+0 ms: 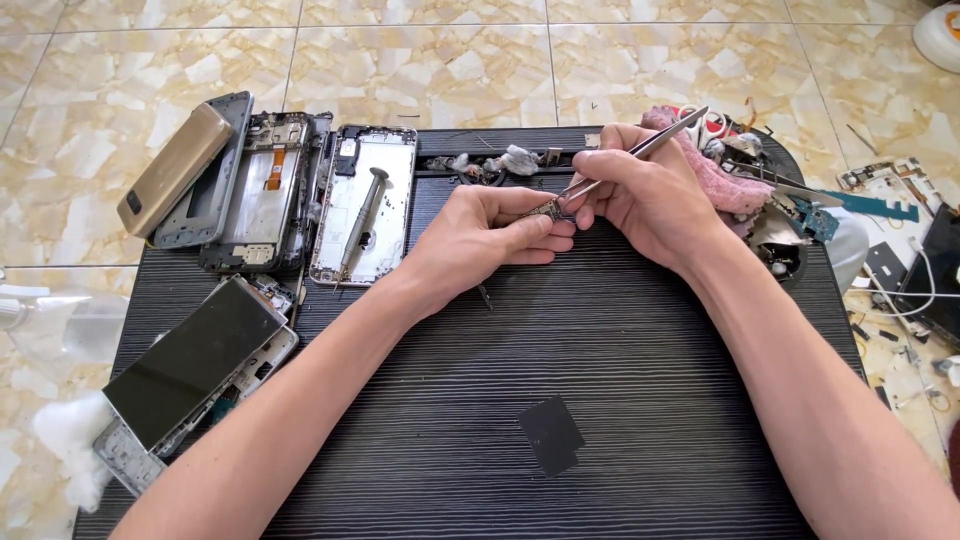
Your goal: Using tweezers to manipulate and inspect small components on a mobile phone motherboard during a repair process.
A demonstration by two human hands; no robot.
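My left hand (490, 232) pinches a small electronic part (547, 209) between thumb and fingers, just above the dark ribbed work board (620, 400). My right hand (640, 190) grips metal tweezers (640, 152), whose tips touch the small part. Both hands meet near the back middle of the board.
Opened phone frames (270, 190) lie at the back left, one with a screwdriver (362, 215) resting in it. A phone with a dark screen (190, 365) lies at the left edge. A black square piece (550, 432) sits near the front. Pink cloth (715, 180), scissors and loose parts crowd the right.
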